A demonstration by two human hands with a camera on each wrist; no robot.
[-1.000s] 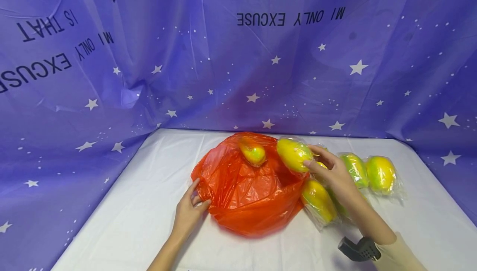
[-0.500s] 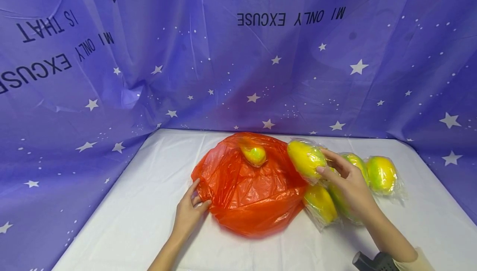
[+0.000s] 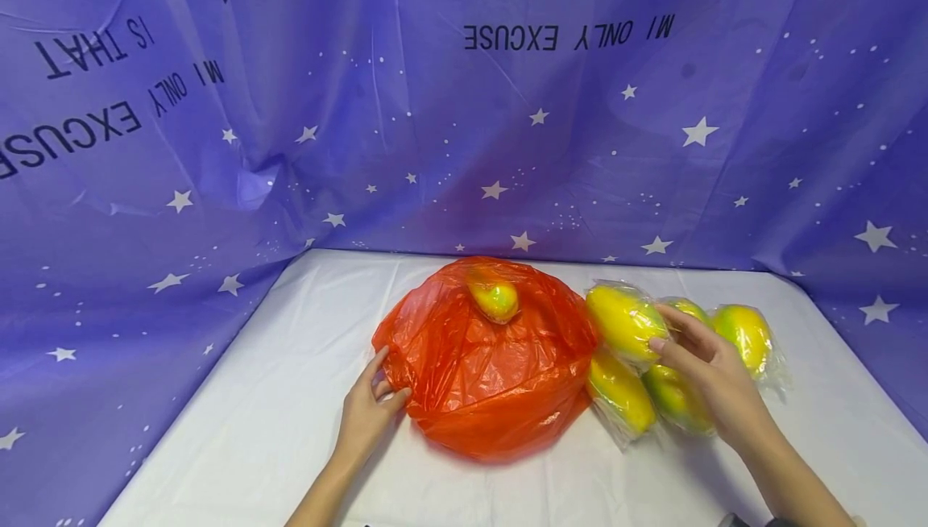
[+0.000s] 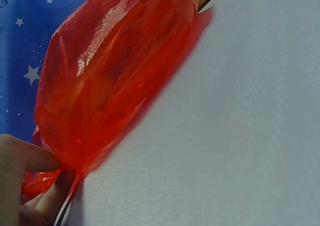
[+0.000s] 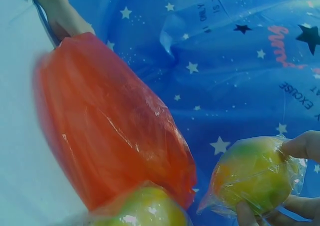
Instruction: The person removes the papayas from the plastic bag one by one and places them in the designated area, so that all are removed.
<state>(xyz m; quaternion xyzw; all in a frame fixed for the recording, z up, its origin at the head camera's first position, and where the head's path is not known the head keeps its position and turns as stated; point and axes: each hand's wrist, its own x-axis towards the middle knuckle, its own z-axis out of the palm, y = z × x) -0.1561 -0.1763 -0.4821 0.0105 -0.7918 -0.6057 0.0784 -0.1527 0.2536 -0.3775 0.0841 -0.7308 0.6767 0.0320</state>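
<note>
A red plastic bag (image 3: 500,430) lies with its mouth open on the white tabletop. My left hand (image 3: 366,414) pinches its left edge; the left wrist view shows the bunched film (image 4: 75,156) between thumb and fingers. Inside the bag, near the back, rests a yellow-green mango (image 3: 496,299). With thumb and fingers, my right hand (image 3: 714,370) grips another mango (image 3: 623,321) in clear wrapping, beside the bag's right rim. In the right wrist view this wrapped mango (image 5: 252,176) appears to the right of the bag.
Several more wrapped mangoes are grouped right of the bag: one by its rim (image 3: 619,394), one under my right hand (image 3: 677,398), another farther right (image 3: 747,338). A purple star-printed cloth (image 3: 464,148) hangs behind the white-covered table (image 3: 239,398).
My right hand has moved right and toward me with the mango, from over the bag's right rim to beside it. The left hand has stayed at the bag's edge.
</note>
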